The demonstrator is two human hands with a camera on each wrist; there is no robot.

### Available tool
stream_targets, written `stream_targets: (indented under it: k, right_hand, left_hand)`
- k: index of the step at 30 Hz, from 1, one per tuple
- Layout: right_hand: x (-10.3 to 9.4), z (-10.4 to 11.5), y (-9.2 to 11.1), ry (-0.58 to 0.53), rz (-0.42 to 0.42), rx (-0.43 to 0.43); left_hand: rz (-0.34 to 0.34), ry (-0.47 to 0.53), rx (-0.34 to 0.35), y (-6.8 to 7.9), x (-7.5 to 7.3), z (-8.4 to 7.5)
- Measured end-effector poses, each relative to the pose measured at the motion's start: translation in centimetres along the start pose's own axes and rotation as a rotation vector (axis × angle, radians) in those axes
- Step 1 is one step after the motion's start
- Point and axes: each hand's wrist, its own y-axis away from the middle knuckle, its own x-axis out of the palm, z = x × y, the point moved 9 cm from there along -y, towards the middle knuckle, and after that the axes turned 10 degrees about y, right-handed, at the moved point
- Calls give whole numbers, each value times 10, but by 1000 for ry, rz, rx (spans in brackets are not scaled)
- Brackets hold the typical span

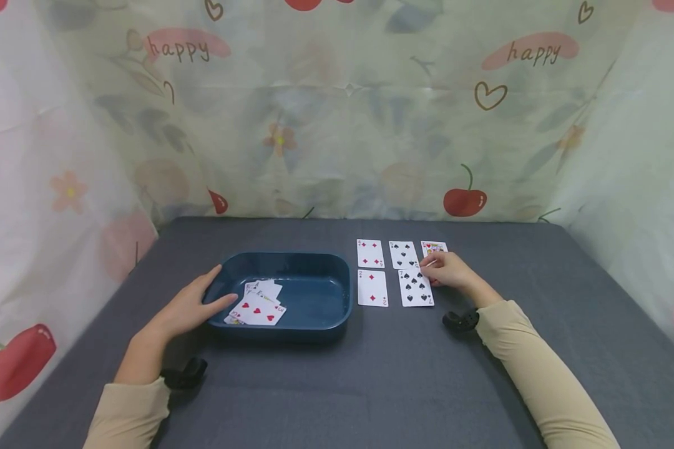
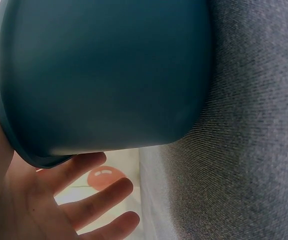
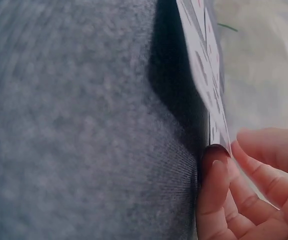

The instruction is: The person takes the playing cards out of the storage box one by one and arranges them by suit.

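Note:
My right hand (image 1: 446, 271) pinches the right edge of a seven of spades playing card (image 1: 415, 290). In the right wrist view the card (image 3: 204, 75) tilts up off the cloth, fingertips at its edge. Beside it lies a two of diamonds (image 1: 372, 290). Behind are a four of diamonds (image 1: 369, 254), a spade card (image 1: 402, 252) and a red face card (image 1: 434, 247), partly covered by the hand. My left hand (image 1: 185, 308) rests on the left end of a dark blue bin (image 1: 314, 335), thumb over the rim; its other fingers (image 2: 99, 202) extend loosely outside.
Several playing cards (image 1: 258, 310) overlap face up inside the bin's left half. A dark grey cloth (image 1: 337, 399) covers the table. Patterned curtains (image 1: 348, 137) stand behind the table and along both sides.

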Motion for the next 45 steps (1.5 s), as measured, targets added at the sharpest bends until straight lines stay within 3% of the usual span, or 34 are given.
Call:
stream_targets:
  k: [12,18,29,39,45]
  right_hand:
    - [-4,6,4,32,-7,11]
    - [-6,25,5,84,-15,-12]
    - [21,119,-1,38,88,-271]
    - [60,199,-1,19,267,-409]
    - [80,235,-6,20,318,-467]
  left_hand:
    - [-2,-5,4,0,-1,-2]
    - [-2,-6,6,1,-1,-2]
    - [-4,-3,18,0,-1,-1]
    - [-2,2,32,1,0,-1]
    - [-8,2,37,1,-1,-2]
